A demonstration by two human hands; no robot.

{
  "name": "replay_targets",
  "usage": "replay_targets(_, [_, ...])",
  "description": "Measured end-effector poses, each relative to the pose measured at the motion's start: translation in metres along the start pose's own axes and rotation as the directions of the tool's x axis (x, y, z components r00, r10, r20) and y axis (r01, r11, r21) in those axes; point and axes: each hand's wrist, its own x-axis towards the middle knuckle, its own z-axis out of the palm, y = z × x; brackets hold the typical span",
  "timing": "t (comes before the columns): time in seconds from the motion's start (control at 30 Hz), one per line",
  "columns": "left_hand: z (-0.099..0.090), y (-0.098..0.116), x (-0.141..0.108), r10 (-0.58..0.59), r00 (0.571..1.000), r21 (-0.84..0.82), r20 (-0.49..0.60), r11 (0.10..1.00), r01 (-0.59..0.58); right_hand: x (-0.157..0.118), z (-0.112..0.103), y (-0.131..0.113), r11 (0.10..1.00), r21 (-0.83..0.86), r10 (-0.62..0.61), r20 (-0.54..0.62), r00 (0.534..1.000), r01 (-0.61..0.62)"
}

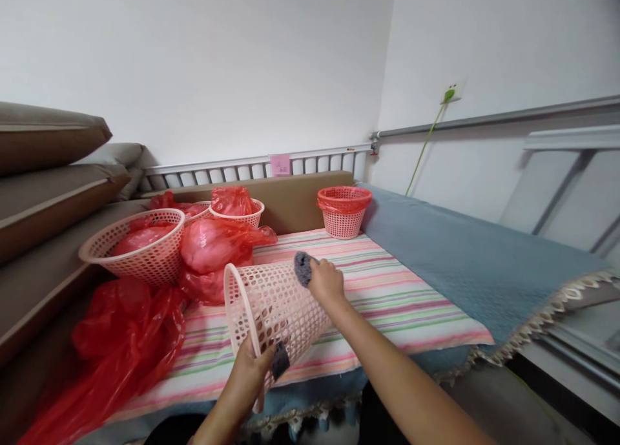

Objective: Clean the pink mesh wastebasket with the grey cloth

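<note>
A pale pink perforated plastic basket (271, 290) lies tipped on its side in front of me, its round rim facing left. With my left hand (252, 367) I grip the near part of that rim; a dark grey patch of cloth (279, 360) shows beside the thumb. My right hand (327, 280) is closed on a fuzzy grey cloth (303, 269) near the basket's upper side, toward its base. Whether the cloth touches the basket I cannot tell. Some of my left fingers are hidden behind the basket wall.
Red plastic bags (208, 251) and other baskets (165, 258) crowd the left side. A basket with a red bag over its rim (345, 222) stands at the back. Striped cloth (387, 290) covers the seat; stacked cushions (48, 193) rise at far left.
</note>
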Motion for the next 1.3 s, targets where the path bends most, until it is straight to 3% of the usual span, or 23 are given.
replay_targets(0.17, [0.005,0.010,0.003,-0.023,1.000,-0.034,0.001,0.999,0.023,0.009,0.009,0.028,0.992,-0.017,0.126,0.009,0.992,-0.126])
replay_targets(0.3, [0.006,0.038,0.017,-0.019,0.998,-0.029,-0.061,0.999,0.018,0.003,0.011,0.027,0.992,0.006,0.125,0.004,0.992,-0.125])
replay_targets(0.4, [0.005,0.048,0.022,-0.047,0.996,-0.090,-0.078,0.995,0.040,-0.004,0.007,0.020,0.993,0.030,0.110,0.007,0.994,-0.110])
replay_targets(0.57, [0.006,0.037,0.020,-0.048,0.998,-0.089,-0.048,0.995,0.044,-0.029,-0.013,-0.025,0.989,0.133,-0.052,-0.033,0.998,0.056])
replay_targets(0.7, [0.004,0.027,0.022,0.016,0.999,-0.025,-0.043,1.000,-0.017,-0.056,-0.029,-0.075,0.930,0.223,-0.265,-0.143,0.954,0.292])
replay_targets(0.8, [-0.002,0.020,0.024,0.027,0.996,-0.018,-0.084,0.999,-0.029,-0.064,-0.030,-0.090,0.900,0.243,-0.331,-0.160,0.930,0.362])
replay_targets(0.97, [-0.006,0.014,0.018,-0.033,0.999,-0.057,-0.040,0.998,0.031,-0.049,-0.012,-0.061,0.936,0.142,-0.305,-0.121,0.944,0.321])
replay_targets(1.13, [-0.001,0.017,0.006,-0.095,0.994,-0.080,0.048,0.992,0.098,-0.020,0.007,-0.005,0.998,0.002,-0.062,-0.100,0.993,0.062])
replay_targets(1.3, [0.003,0.015,0.001,-0.120,0.992,-0.052,0.031,0.991,0.122,-0.010,0.015,0.030,0.995,-0.037,0.093,-0.102,0.990,-0.097])
